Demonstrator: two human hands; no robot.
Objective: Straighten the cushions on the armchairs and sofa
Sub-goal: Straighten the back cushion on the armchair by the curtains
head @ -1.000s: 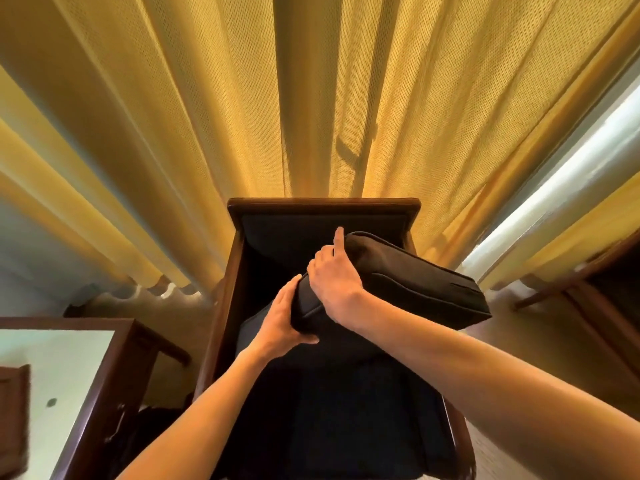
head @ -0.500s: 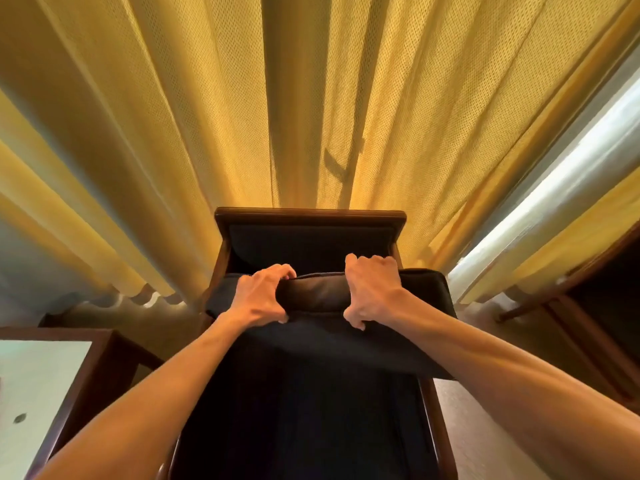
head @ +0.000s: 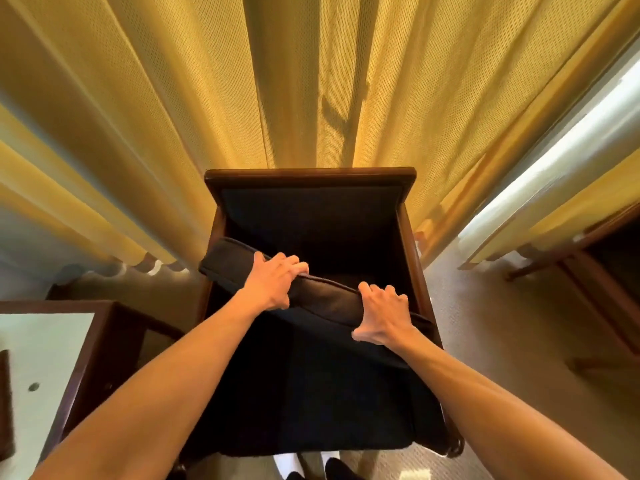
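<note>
A dark wooden armchair with dark upholstery stands before me against yellow curtains. A dark, flat seat cushion is lifted at its far edge above the seat and lies skewed, its left corner sticking out past the left armrest. My left hand grips that far edge near the left. My right hand grips the same edge further right and lower. The cushion's near part slopes down toward me over the seat.
Yellow mesh curtains hang right behind the chair. A wooden side table with a pale top stands at the left. Part of another wooden chair shows at the right. Carpet floor lies between them.
Both hands shifted along the cushion's far edge. The cushion swung from sticking out to the right to sticking out past the left armrest, and its right end dropped lower.
</note>
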